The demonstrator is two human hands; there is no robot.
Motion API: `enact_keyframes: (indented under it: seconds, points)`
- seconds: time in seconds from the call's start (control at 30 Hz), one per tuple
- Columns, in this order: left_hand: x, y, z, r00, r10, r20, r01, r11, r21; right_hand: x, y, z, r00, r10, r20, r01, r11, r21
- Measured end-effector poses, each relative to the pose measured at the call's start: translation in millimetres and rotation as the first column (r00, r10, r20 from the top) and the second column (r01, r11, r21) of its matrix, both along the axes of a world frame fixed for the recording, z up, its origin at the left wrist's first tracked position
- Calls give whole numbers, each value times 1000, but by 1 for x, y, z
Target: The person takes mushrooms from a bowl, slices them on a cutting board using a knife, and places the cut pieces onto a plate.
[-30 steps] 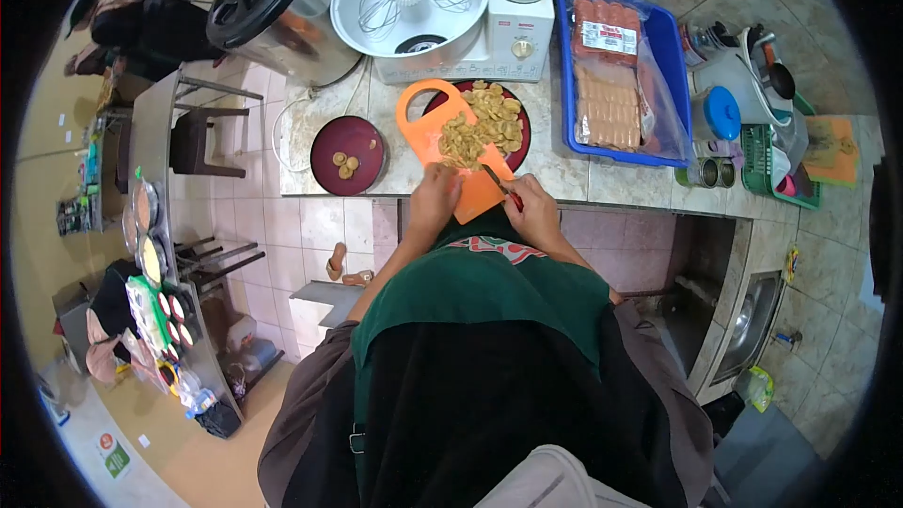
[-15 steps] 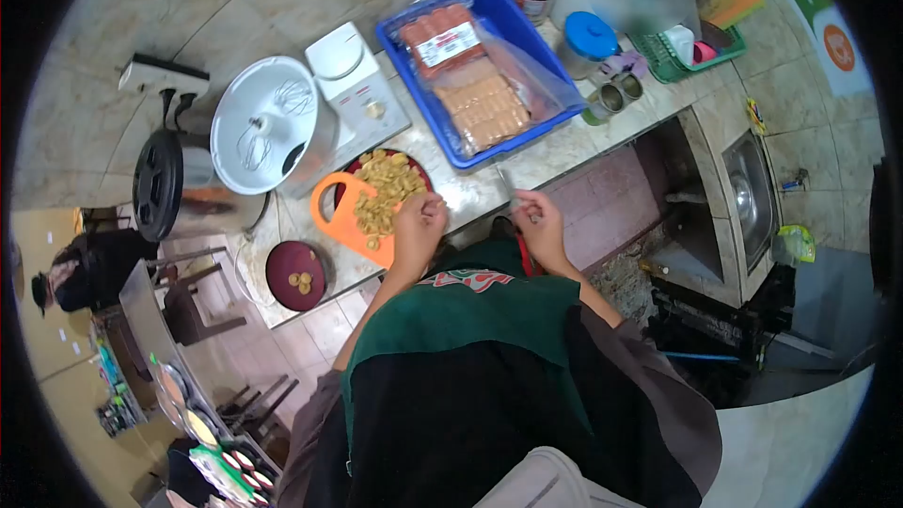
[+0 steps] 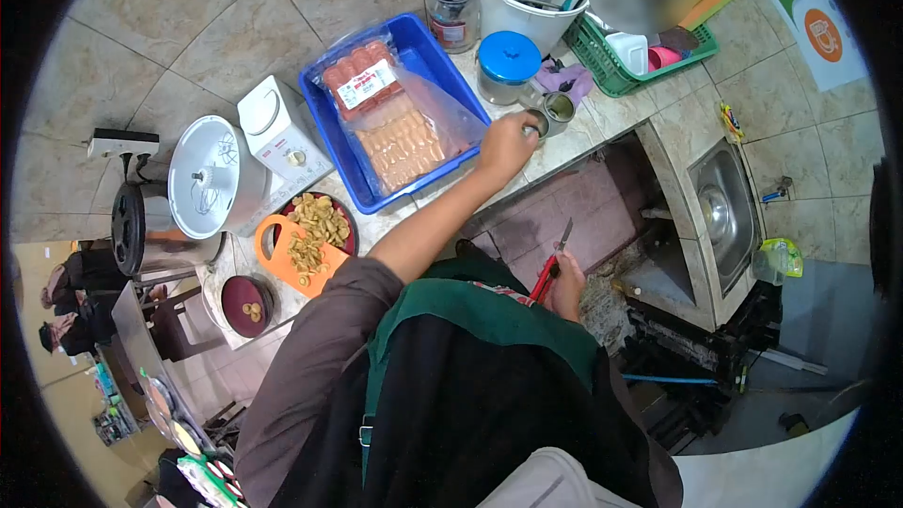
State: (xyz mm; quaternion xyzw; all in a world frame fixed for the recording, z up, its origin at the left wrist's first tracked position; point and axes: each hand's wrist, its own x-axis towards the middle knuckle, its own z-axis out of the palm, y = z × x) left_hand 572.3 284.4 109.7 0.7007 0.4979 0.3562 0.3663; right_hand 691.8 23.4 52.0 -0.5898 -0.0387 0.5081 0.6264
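My left hand [image 3: 508, 146] reaches across the counter to a small metal cup [image 3: 537, 122]; its fingers are closed at the near rim, partly hidden by the hand itself. A second metal cup [image 3: 560, 107] stands right behind it. Low in front of the cabinet opening, my right hand [image 3: 566, 288] grips a red-handled knife [image 3: 546, 277], blade pointing up and away. Left of my left arm, an orange cutting board [image 3: 274, 250] rests partly over a dark red plate [image 3: 352, 243] with sliced yellowish pieces [image 3: 318, 219]. Several round slices lie in a maroon bowl [image 3: 237, 306].
A blue tray [image 3: 428, 30] holds packed sausages [image 3: 400, 143]. Behind the cups are a blue-lidded jar [image 3: 508, 61], a white utensil bucket [image 3: 522, 21] and a green basket [image 3: 616, 83]. A mixer [image 3: 282, 136] stands at left, a sink [image 3: 720, 216] at right. People sit far left.
My left hand has left the cutting board and stretched right to the metal cup. My right hand has lowered with the knife, away from the counter edge. The view has shifted right.
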Motion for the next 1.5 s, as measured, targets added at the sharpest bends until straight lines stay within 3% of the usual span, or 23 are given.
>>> enact_keyframes:
  seconds: [0.13,0.23,0.3,0.33,0.43,0.53,0.63,0.7,0.9,1.0,1.2,1.3,1.4,1.5]
  points:
    - [-58,-81,-8,990,-95,106,91,995,40,-7,12,33,994,82,-74,-91,989,-115]
    - [-133,-153,-10,984,105,142,-103,995,-17,-16,34,56,940,342,-2,-340,934,-110]
    - [-186,-197,-25,923,369,106,-363,929,-74,-27,52,60,835,544,81,-543,839,-30]
    - [-214,-216,-40,838,539,85,-509,829,-231,-40,59,55,771,631,84,-631,775,-31]
    - [-297,-252,-57,609,786,-103,-793,601,-98,-91,84,57,557,824,104,-828,561,-14]
    - [-360,-274,-86,483,833,-270,-839,529,131,-160,94,33,279,922,267,-954,298,-34]
    - [-392,-282,-103,461,809,-365,-833,536,135,-230,93,10,26,782,623,-988,114,-103]
    - [-401,-284,-105,477,802,-359,-823,551,139,-273,93,6,-122,651,749,-980,40,-194]
    - [-402,-285,-107,501,836,-222,-861,506,-37,-351,83,-9,-354,371,858,-927,-17,-374]
    - [-402,-281,-116,462,879,-122,-886,450,-112,-369,77,-13,-341,251,906,-936,2,-353]
    - [-403,-280,-106,440,887,-139,-871,384,-305,-383,69,-14,-379,83,922,-925,-20,-378]
    - [-406,-283,-102,426,868,-255,-900,378,-219,-382,66,-19,-404,46,913,-914,1,-405]
    - [-403,-282,-98,378,921,-89,-907,350,-233,-380,65,-19,-414,42,909,-910,-3,-414]
    - [-403,-283,-101,431,896,-104,-879,391,-271,-377,66,-14,-396,40,917,-918,-16,-396]
